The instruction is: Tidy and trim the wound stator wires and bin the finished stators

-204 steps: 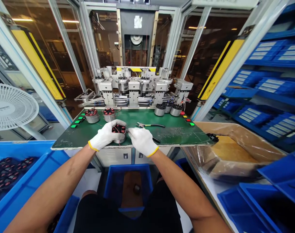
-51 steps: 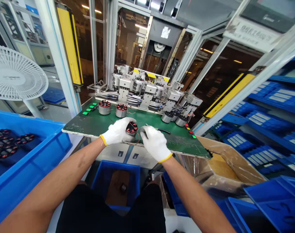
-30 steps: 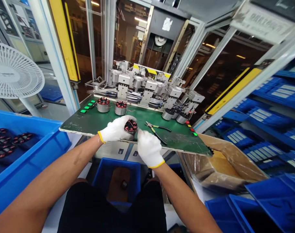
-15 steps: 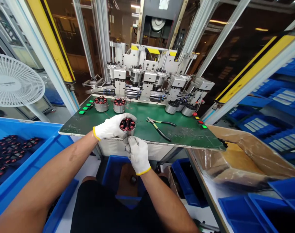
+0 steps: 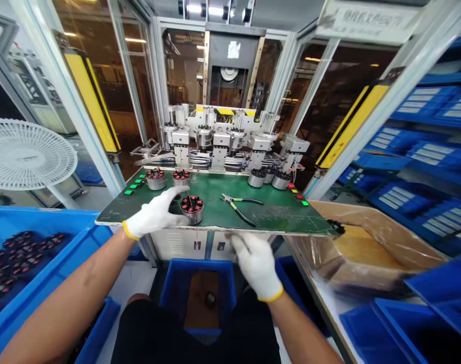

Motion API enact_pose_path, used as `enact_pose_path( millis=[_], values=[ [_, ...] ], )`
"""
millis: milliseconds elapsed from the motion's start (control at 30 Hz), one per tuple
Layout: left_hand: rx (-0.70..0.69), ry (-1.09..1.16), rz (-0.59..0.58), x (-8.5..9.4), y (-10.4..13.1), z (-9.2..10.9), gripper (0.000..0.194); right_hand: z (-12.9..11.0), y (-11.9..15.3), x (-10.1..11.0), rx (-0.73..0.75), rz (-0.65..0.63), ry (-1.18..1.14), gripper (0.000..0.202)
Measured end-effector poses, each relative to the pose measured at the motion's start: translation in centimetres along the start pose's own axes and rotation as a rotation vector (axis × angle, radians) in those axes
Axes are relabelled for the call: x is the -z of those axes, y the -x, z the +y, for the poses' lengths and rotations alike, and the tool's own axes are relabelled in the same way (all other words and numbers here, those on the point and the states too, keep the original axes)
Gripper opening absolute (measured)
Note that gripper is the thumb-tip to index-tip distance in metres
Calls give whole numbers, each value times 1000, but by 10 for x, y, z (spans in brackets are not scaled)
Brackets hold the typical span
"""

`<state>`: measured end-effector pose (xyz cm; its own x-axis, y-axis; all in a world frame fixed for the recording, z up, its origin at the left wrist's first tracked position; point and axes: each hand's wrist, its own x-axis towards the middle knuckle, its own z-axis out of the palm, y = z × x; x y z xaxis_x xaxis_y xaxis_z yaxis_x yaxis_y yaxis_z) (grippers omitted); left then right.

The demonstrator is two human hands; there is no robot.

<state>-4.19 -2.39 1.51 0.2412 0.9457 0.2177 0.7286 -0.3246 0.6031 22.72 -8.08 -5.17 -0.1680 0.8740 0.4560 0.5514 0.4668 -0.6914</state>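
Note:
A wound motor stator (image 5: 192, 216), with red coils, black insulators and a metal ring, stands upright near the green table's front edge. A reddish wire hangs from it over the edge. My left hand (image 5: 156, 212), in a white glove, is just left of this stator, thumb and fingers spread around its left side; whether the thumb touches it I cannot tell. Past the table's front edge is my gloved right hand (image 5: 256, 263), apart from the stator, its fingertips smeared by motion. Cutting pliers (image 5: 240, 203) with black and green handles lie on the table with jaws apart.
Two red-wound stators (image 5: 156, 180) stand at the table's back left, several dark stators (image 5: 281, 181) at the back right. Behind stands a winding machine (image 5: 219, 144). A blue bin (image 5: 82, 222) of parts is left, a cardboard box (image 5: 367, 222) right, a fan (image 5: 29, 154) far left.
The stator was held between both hands at the table edge and now stands on the table. My left hand has loosened and moved left; my right hand has moved right. The view has tilted up.

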Motion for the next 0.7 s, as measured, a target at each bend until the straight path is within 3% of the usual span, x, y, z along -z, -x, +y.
enact_pose_path(
  millis=[100, 167, 300, 367, 500, 600, 700],
  values=[
    [112, -96, 83, -22, 0, 8, 85, -20, -52, 20, 273, -48, 135, 31],
    [101, -81, 101, -34, -4, 11, 81, -26, -84, 9, 402, -141, 348, 38],
    [34, -41, 107, -39, -11, 6, 72, -32, -123, -18, 442, -370, 799, 27],
    [32, -35, 97, -38, -12, 3, 70, -41, -127, -18, 531, -364, 906, 22],
    [22, -1, 76, -35, -13, 0, 70, -58, -112, -4, 677, -221, 1005, 30],
    [9, 44, 63, -35, -15, -2, 70, -54, -98, -1, 608, -268, 1013, 28],
    [-21, 80, 33, -33, -18, -5, 70, -38, -89, -11, 489, -367, 982, 20]
  ],
)
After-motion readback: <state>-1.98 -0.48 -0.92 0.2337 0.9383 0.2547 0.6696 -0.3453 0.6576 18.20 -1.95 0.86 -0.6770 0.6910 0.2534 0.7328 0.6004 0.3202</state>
